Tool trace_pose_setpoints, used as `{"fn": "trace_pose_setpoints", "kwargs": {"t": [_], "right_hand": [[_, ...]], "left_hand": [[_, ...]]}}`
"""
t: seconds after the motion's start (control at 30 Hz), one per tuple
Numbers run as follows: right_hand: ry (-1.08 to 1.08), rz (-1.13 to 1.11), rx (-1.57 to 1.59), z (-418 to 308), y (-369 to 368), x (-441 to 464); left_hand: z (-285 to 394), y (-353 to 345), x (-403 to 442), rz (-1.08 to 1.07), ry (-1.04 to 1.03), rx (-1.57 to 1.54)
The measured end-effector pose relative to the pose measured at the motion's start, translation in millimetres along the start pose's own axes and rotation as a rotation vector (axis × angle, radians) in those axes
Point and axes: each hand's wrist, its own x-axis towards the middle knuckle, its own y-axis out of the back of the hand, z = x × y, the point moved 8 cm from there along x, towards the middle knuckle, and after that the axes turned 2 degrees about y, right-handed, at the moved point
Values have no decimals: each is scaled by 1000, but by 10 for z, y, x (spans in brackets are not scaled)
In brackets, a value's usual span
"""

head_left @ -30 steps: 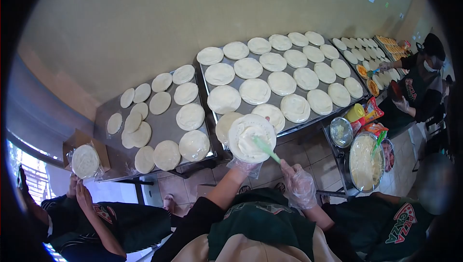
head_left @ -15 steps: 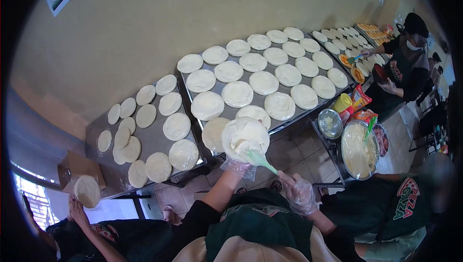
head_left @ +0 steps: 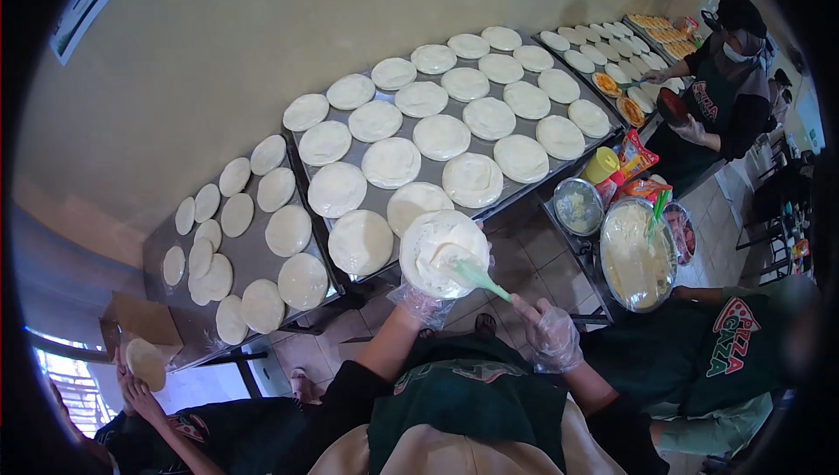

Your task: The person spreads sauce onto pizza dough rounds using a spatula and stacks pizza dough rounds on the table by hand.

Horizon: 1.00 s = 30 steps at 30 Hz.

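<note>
My left hand (head_left: 426, 302), in a clear plastic glove, holds up a round flat dough base (head_left: 419, 254) from below, its fingers mostly hidden. White cream covers part of the base. In my gloved right hand (head_left: 552, 335) is the handle of a pale green spatula (head_left: 481, 277), whose blade rests in the cream. Just beyond the held base, many pale rounds, such as this coated one (head_left: 473, 180), lie in rows on a metal table (head_left: 300, 150).
A large bowl of cream (head_left: 636, 252), a smaller metal bowl (head_left: 578, 207) and a yellow cup (head_left: 601, 165) stand at right. One co-worker (head_left: 730, 95) works at the far right; another's hands (head_left: 137, 388) hold a round near a cardboard box (head_left: 157, 322). An aproned person (head_left: 690, 344) is close right.
The camera view has turned, so the tables appear farther left. The spatula has moved over the cream on the held base. The co-worker at left has tilted and lowered their round.
</note>
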Motion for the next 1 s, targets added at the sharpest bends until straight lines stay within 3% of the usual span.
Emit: {"fn": "trace_pose_setpoints", "kwargs": {"t": [0.07,0.2,0.4,0.43,0.47,0.5,0.57,0.63,0.73,1.0], "right_hand": [[50,-51,-40,122,-69,-2],[78,103,-139,428,36,251],[-38,229,25,752,358,545],[-26,226,25,739,418,508],[17,146,66,704,401,461],[55,64,108,683,358,400],[152,-23,95,648,295,304],[273,-113,-12,564,189,274],[239,29,-61,530,298,469],[40,57,72,766,428,632]], "left_hand": [[-101,301,33,154,6,10],[-189,113,153,54,-5,-172],[-340,736,223,197,37,-203],[-332,779,242,211,-10,-5],[-285,790,267,226,-59,195],[-253,723,293,226,-68,195],[-375,332,323,-59,86,-81],[-425,202,292,-51,114,-166],[-404,271,272,111,46,268],[-517,247,321,85,211,-68]]}}
